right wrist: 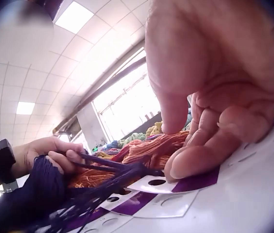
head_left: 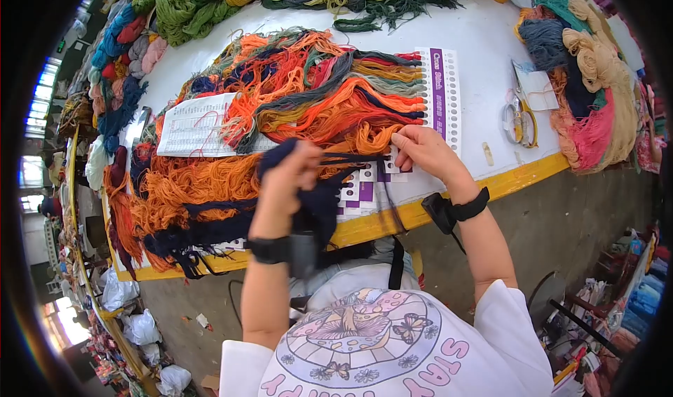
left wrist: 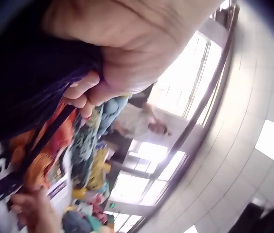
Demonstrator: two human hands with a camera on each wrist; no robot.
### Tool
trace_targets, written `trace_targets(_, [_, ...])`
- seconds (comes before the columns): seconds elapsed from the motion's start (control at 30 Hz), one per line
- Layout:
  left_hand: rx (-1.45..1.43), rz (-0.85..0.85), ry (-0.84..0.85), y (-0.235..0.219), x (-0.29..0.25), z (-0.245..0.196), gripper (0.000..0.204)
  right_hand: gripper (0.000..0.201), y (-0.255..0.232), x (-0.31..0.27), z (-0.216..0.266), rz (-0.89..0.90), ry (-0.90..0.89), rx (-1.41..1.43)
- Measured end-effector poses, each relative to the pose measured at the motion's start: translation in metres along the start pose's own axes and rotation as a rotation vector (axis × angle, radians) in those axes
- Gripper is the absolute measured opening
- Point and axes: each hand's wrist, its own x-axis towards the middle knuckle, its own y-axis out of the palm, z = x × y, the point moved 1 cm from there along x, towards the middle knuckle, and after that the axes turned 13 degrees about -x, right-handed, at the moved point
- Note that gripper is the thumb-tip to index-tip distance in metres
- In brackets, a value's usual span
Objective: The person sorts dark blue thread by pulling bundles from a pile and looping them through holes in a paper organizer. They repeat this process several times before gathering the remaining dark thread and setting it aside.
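Note:
My left hand (head_left: 291, 176) grips a bundle of dark navy thread (head_left: 315, 218), and strands run taut from it to the right. In the left wrist view the navy thread (left wrist: 30, 87) fills the palm side, with fingers curled round it. My right hand (head_left: 427, 153) holds the edge of a white and purple punched card (right wrist: 142, 183) where the navy strands meet a hole. Orange thread (head_left: 375, 139) lies just beside the right fingertips. More cards (head_left: 357, 190) lie overlapped below the strands.
A long punched card (head_left: 437, 95) with many coloured threads lies behind the hands. A printed sheet (head_left: 193, 127) rests on the threads. Scissors (head_left: 520, 122) lie at the right, near coloured skeins (head_left: 596, 60). The yellow table edge (head_left: 505, 183) runs in front.

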Motion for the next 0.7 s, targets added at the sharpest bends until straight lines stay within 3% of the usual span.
trace_targets(0.07, [-0.141,-0.029,-0.019,-0.055,-0.009,-0.038,0.014,0.027,0.001,0.001,0.001,-0.009,0.02,-0.016])
trace_targets(0.2, [-0.417,-0.211,0.203,-0.165,-0.033,-0.069,0.006,0.025,0.0,-0.002,0.008,-0.02,0.065,-0.032])
trace_targets(0.27, [-0.194,-0.603,0.427,-0.177,-0.042,-0.075,0.015,0.019,0.001,-0.002,0.007,-0.027,0.067,-0.044])
trace_targets(0.3, [0.087,-0.747,0.421,-0.165,-0.05,-0.078,0.029,0.016,0.003,-0.001,0.008,-0.03,0.063,-0.05])
trace_targets(0.37, [0.37,-0.661,0.437,-0.127,-0.062,-0.074,0.038,0.015,0.009,-0.002,0.005,-0.151,0.028,-0.236])
trace_targets(0.4, [0.311,-0.371,0.425,-0.107,-0.066,-0.069,0.044,0.014,0.016,-0.002,0.008,-0.208,0.0,-0.327])
trace_targets(0.43, [0.149,-0.255,0.364,-0.073,-0.068,-0.063,0.045,0.012,0.023,-0.007,0.017,-0.303,-0.087,-0.309])
trace_targets(0.5, [0.021,0.138,0.196,-0.035,-0.064,-0.048,0.056,0.011,0.049,-0.013,0.037,-0.268,-0.282,0.055])
trace_targets(0.53, [-0.036,0.194,0.125,-0.022,-0.061,-0.039,0.06,0.011,0.06,-0.019,0.05,-0.227,-0.363,0.209])
trace_targets(0.63, [-0.118,0.294,0.049,0.008,-0.058,-0.03,0.06,0.011,0.074,-0.042,0.098,0.075,-0.202,0.698])
trace_targets(0.7, [-0.119,0.333,0.036,0.016,-0.056,-0.027,0.059,0.012,0.076,-0.043,0.1,0.071,-0.19,0.647])
